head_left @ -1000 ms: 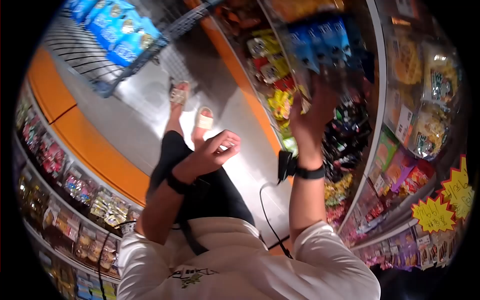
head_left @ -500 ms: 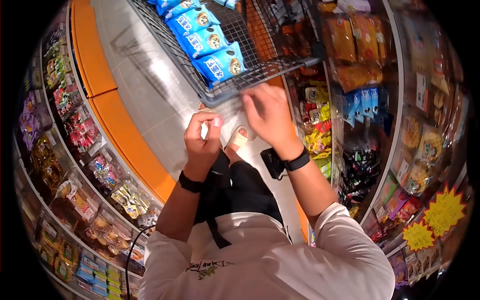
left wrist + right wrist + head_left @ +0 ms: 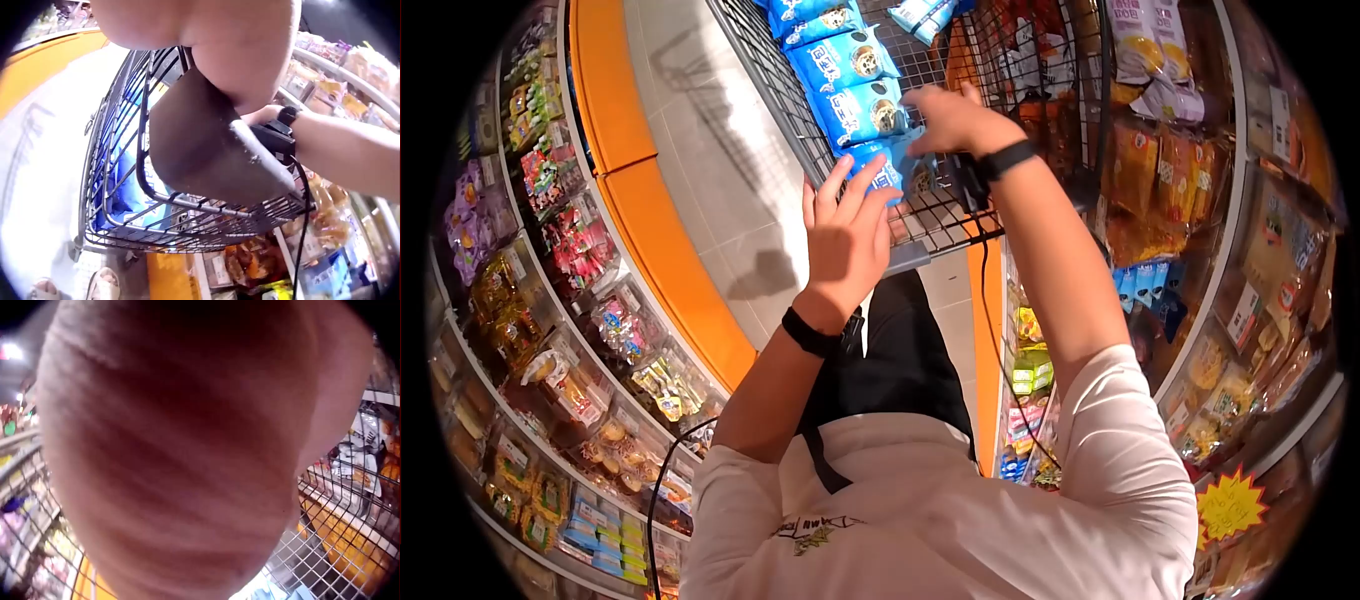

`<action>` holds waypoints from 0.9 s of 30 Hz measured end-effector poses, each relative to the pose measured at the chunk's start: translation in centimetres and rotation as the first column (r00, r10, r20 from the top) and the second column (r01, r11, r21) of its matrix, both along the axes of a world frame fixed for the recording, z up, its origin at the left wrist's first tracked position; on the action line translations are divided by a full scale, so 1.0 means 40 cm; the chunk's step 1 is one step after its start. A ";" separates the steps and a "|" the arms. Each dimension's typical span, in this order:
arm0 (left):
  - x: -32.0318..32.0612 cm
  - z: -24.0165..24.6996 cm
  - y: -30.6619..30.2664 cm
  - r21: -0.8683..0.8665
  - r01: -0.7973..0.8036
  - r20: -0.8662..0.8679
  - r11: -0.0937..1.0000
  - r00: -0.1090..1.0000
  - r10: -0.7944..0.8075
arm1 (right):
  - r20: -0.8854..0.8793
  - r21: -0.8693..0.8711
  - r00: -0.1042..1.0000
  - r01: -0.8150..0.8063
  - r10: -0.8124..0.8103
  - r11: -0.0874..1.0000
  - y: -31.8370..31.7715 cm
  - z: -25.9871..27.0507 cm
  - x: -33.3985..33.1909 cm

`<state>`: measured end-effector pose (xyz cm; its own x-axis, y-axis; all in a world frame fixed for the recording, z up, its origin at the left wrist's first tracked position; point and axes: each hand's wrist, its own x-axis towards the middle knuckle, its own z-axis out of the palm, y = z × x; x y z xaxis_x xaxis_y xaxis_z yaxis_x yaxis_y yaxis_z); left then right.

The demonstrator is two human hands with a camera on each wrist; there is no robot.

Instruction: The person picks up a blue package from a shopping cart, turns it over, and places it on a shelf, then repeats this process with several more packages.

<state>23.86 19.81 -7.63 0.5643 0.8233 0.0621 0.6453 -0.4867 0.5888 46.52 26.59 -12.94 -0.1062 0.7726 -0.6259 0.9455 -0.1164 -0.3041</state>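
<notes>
Several blue snack bags (image 3: 855,108) lie in a row along the left side of a black wire cart (image 3: 945,225). My left hand (image 3: 845,240) is at the cart's near corner, its fingers extended over the nearest blue bag (image 3: 883,170); contact is unclear. Over the basket, my right hand (image 3: 965,120) has spread, slightly bent fingers beside that row, with no grip visible. In the left wrist view my left hand (image 3: 206,37) is above the dark corner piece (image 3: 206,144). The right wrist view is mostly filled by my right hand (image 3: 175,456), its fingertips hidden.
A light-blue pack (image 3: 922,18) lies farther inside the cart. Shelves of packaged snacks (image 3: 565,390) curve along the left, above an orange base (image 3: 625,180). More bagged goods (image 3: 1165,185) stand on the right. A black cable (image 3: 1000,350) hangs beside my right arm.
The cart now appears closer to my body. Both hands have moved forward to the blue bags, my right from over the shelf goods a second ago, and the left fingers have straightened.
</notes>
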 end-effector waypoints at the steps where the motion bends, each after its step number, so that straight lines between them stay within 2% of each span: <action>1: 0.002 -0.009 -0.002 0.035 -0.018 0.003 0.999 1.000 0.018 | -0.019 -0.074 0.994 -0.105 0.104 0.992 0.024 -0.012 -0.019; 2: 0.003 -0.018 -0.010 0.067 -0.037 0.002 0.997 0.999 0.037 | -0.071 -0.242 0.980 -0.196 0.184 0.950 0.044 -0.023 -0.041; 3: 0.007 -0.016 -0.010 0.101 -0.057 0.001 0.993 0.998 0.057 | -0.144 -0.301 0.958 -0.280 0.247 0.912 0.047 -0.074 -0.061; 5: 0.024 0.009 -0.005 0.040 -0.101 -0.025 0.994 0.994 0.102 | -0.201 -0.189 0.934 -0.332 0.294 0.924 0.002 -0.079 -0.093; 7: 0.028 -0.010 -0.013 0.013 -0.120 -0.027 0.993 0.992 0.120 | -0.153 -0.196 0.914 -0.402 0.377 0.895 -0.013 -0.123 -0.100; 8: 0.031 -0.019 -0.018 0.022 -0.119 -0.025 0.993 0.993 0.119 | -0.164 -0.169 0.917 -0.389 0.363 0.906 -0.026 -0.144 -0.096; 9: 0.034 -0.018 -0.019 0.031 -0.120 -0.024 0.992 0.992 0.121 | -0.233 -0.211 0.914 -0.380 0.331 0.900 -0.023 -0.156 -0.087; 11: 0.036 -0.012 -0.022 0.056 -0.135 -0.073 0.989 0.988 0.139 | -0.361 -0.295 0.895 -0.377 0.262 0.878 -0.010 -0.178 -0.062; 12: 0.042 -0.005 -0.020 0.074 -0.148 -0.121 0.986 0.980 0.156 | -0.441 -0.367 0.894 -0.264 0.082 0.892 0.006 -0.141 -0.036; 13: 0.049 0.004 -0.023 0.092 -0.162 -0.170 0.983 0.970 0.175 | -0.507 -0.416 0.862 -0.245 0.001 0.876 0.027 -0.101 -0.007; 14: 0.067 0.045 -0.014 0.036 -0.186 -0.235 0.982 0.953 0.190 | -0.572 -0.416 0.814 -0.180 -0.103 0.891 0.034 -0.073 0.024; 17: 0.116 0.153 0.018 -0.163 -0.342 -0.006 0.926 0.938 0.346 | -0.762 -0.371 0.563 0.024 -0.319 0.928 0.052 0.066 0.094; 18: 0.129 0.168 0.036 -0.185 -0.326 0.055 0.927 0.938 0.341 | -0.760 -0.457 0.472 0.103 -0.447 0.884 0.053 0.126 0.100; 19: 0.149 0.166 0.043 -0.362 -0.352 0.235 0.863 0.862 0.450 | -0.743 -0.537 0.370 0.169 -0.558 0.826 0.055 0.183 0.103; 20: 0.177 0.159 0.056 -0.524 -0.326 0.388 0.787 0.732 0.561 | -0.761 -0.560 0.286 0.166 -0.583 0.812 0.058 0.231 0.105; 21: 0.200 0.150 0.080 -0.661 -0.246 0.501 0.709 0.559 0.661 | -0.717 -0.581 0.385 0.131 -0.581 0.803 0.048 0.225 0.114; 22: 0.201 0.154 0.126 -0.807 0.006 0.532 0.590 0.440 0.724 | -0.743 -0.586 0.294 0.152 -0.602 0.796 0.044 0.256 0.104; 23: 0.186 0.185 0.153 -0.945 -0.003 0.268 0.326 0.564 0.781 | -0.760 -0.595 0.198 0.171 -0.619 0.785 0.038 0.291 0.085; 24: 0.196 0.165 0.151 -0.945 0.008 0.291 0.327 0.480 0.828 | -0.699 -0.661 0.190 0.196 -0.690 0.724 0.046 0.324 0.078; 25: 0.207 0.149 0.150 -0.946 0.019 0.305 0.324 0.394 0.867 | -0.718 -0.664 0.107 0.194 -0.688 0.722 0.049 0.284 0.097; 26: 0.209 0.148 0.146 -0.969 0.015 0.234 0.245 0.355 0.905 | -0.731 -0.667 0.021 0.192 -0.682 0.720 0.054 0.205 0.124; 27: 0.212 0.135 0.136 -0.974 -0.016 0.212 0.228 0.309 0.927 | -0.741 -0.667 -0.067 0.187 -0.668 0.721 0.076 0.149 0.146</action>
